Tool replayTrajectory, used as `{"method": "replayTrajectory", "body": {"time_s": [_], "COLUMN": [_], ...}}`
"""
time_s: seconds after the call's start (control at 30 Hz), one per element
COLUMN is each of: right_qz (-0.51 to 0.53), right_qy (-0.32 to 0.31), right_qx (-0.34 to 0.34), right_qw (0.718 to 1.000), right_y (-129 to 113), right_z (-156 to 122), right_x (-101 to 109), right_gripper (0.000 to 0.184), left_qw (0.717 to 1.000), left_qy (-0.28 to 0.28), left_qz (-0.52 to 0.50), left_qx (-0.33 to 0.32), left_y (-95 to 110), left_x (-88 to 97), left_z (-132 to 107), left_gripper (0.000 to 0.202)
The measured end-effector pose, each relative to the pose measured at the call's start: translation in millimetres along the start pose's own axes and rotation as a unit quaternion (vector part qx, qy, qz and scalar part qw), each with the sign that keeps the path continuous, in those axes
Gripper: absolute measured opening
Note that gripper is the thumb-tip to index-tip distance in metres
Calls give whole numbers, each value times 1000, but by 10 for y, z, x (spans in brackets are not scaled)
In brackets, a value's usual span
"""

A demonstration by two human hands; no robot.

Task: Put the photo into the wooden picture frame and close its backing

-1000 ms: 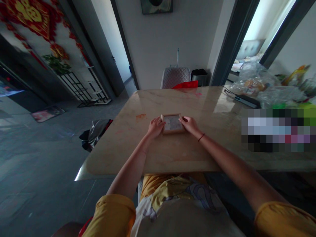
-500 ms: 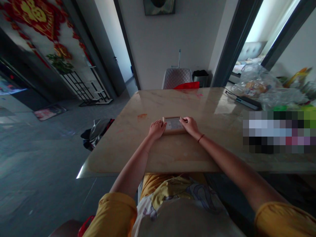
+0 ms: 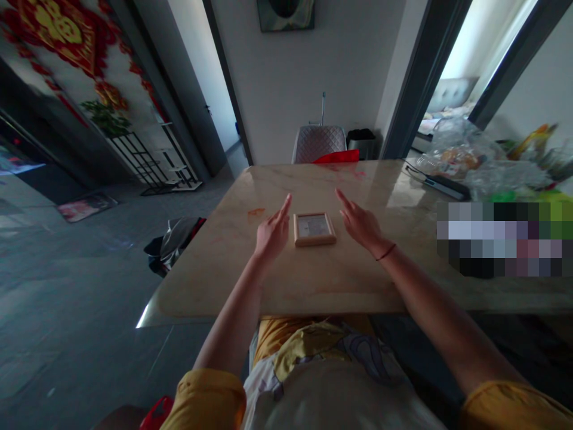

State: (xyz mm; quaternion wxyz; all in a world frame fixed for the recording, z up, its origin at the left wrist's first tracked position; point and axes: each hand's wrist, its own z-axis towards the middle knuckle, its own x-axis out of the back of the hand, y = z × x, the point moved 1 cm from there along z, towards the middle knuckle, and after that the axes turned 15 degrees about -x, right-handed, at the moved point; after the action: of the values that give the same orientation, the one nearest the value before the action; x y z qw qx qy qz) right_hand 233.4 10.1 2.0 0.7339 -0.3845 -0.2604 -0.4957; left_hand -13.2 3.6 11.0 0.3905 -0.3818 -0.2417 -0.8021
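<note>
Picture frame (image 3: 314, 230) lies flat on the marble desk (image 3: 340, 280) between the open, empty left hand (image 3: 272, 234) and right hand (image 3: 360, 227) — neither touching it — so a stray fingertip could, it seems, skate it across the glossy top

Cream marble tabletop (image 3: 340, 286), a small wooden picture frame (image 3: 314, 230) lying flat mid-table, clear plastic bags (image 3: 505, 179) and a black corded device (image 3: 443, 187) at far right.
</note>
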Motion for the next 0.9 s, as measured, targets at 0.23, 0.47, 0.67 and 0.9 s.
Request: {"method": "replayTrajectory", "body": {"time_s": [0.23, 0.47, 0.67, 0.9], "right_qz": [-151, -27, 28, 64], "right_qy": [-173, -139, -101, -102], "right_qx": [50, -4, -75, -50], "right_qw": [972, 990, 992, 991], "right_y": [55, -39, -42, -46], "right_z": [-76, -51, -23, -41], "right_x": [-237, -193, -178, -181], "right_gripper": [82, 53, 24, 19], "left_qw": [961, 985, 995, 992], "left_qy": [-271, -167, -42, -7], "left_qz": [55, 17, -24, -27], "left_qx": [3, 44, 91, 127], "left_y": [3, 43, 13, -59], "left_x": [-146, -115, -51, -32], "left_z": [-34, -14, -8, -42], "left_gripper": [79, 44, 26, 22]}}
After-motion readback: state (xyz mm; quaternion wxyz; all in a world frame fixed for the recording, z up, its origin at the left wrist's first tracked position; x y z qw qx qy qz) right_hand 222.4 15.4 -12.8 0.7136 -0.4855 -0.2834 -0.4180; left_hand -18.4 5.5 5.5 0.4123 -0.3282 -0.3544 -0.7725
